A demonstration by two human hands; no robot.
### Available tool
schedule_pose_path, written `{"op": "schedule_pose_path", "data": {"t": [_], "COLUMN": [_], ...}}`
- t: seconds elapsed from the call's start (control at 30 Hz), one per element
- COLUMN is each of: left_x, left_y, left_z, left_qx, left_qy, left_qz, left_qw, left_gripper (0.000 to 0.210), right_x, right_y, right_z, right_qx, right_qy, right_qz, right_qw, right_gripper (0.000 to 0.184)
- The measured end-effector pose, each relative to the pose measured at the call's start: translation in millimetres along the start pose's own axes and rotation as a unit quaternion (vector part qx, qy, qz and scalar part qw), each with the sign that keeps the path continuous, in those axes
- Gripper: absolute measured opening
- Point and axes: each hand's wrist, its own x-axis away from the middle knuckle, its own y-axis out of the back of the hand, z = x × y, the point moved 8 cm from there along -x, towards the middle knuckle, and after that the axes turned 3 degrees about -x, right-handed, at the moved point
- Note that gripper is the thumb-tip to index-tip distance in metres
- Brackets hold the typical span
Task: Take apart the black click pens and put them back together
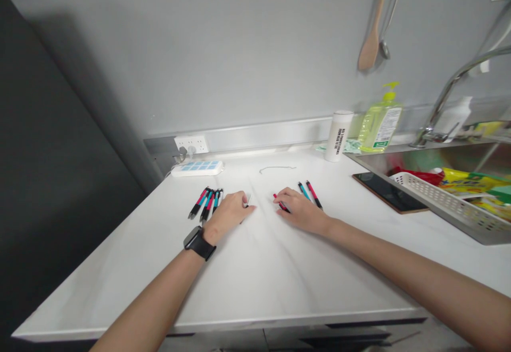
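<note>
Bottle (337, 135) lettering blurred, perhaps English

Both forearms are bare and sleeveless; a black smartwatch (198, 243) wraps the left wrist.

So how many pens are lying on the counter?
About 8: roughly five in a bunch beside the left hand, two past the right hand, one red pen under its fingers. More may be hidden.

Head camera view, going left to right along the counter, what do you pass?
Power strip → bundle of pens → left hand → right hand → white tumbler → soap bottle → faucet.
</note>
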Motion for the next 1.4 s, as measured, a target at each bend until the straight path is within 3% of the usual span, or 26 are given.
{"op": "schedule_pose_path", "data": {"t": [0.17, 0.4, 0.53, 0.63, 0.73, 0.83, 0.93, 1.03, 1.13, 1.27, 1.4], "left_x": [1, 9, 18, 24, 26, 25, 21, 12, 5, 0, -3], "left_y": [3.7, -3.6, -6.5, -7.5, -7.0, -6.9, -6.0, -1.4, 1.3, 1.8, -1.3], "left_z": [-11, -37, -58, -69, -71, -70, -65, -53, -39, -28, -22], "left_qx": [-0.017, -0.022, 0.018, 0.048, 0.073, 0.087, 0.086, 0.075, 0.083, 0.114, 0.163], "left_qy": [-0.037, -0.157, -0.234, -0.274, -0.275, -0.268, -0.253, -0.204, -0.143, -0.096, -0.089], "left_qz": [-0.034, 0.004, 0.035, 0.051, 0.054, 0.056, 0.045, 0.005, -0.017, -0.022, -0.015], "left_qw": [0.999, 0.987, 0.971, 0.959, 0.957, 0.958, 0.963, 0.976, 0.986, 0.989, 0.983], "left_gripper": [0.013, 0.009, 0.011, 0.012, 0.012, 0.014, 0.012, 0.007, 0.005, 0.006, 0.004], "right_x": [0, -3, -6, -8, -9, -8, -7, -4, -1, -1, -2], "right_y": [4, 5, 11, 6, -4, -9, -5, 9, 12, 1, -2], "right_z": [1, 7, 12, 7, 5, 7, 10, 12, 6, -8, -8], "right_qx": [-0.011, -0.025, -0.099, -0.214, -0.335, -0.387, -0.327, -0.139, 0.013, 0.045, -0.009], "right_qy": [-0.002, 0.008, 0.009, -0.039, -0.067, -0.075, -0.063, -0.013, -0.008, -0.04, -0.058], "right_qz": [-0.004, -0.006, -0.033, -0.021, 0.011, 0.035, 0.035, -0.018, -0.036, 0.023, 0.028], "right_qw": [1.0, 1.0, 0.994, 0.976, 0.94, 0.918, 0.942, 0.99, 0.999, 0.998, 0.998], "right_gripper": [0.008, 0.012, 0.008, 0.008, 0.017, 0.022, 0.016, 0.015, 0.025, 0.027, 0.026]}}
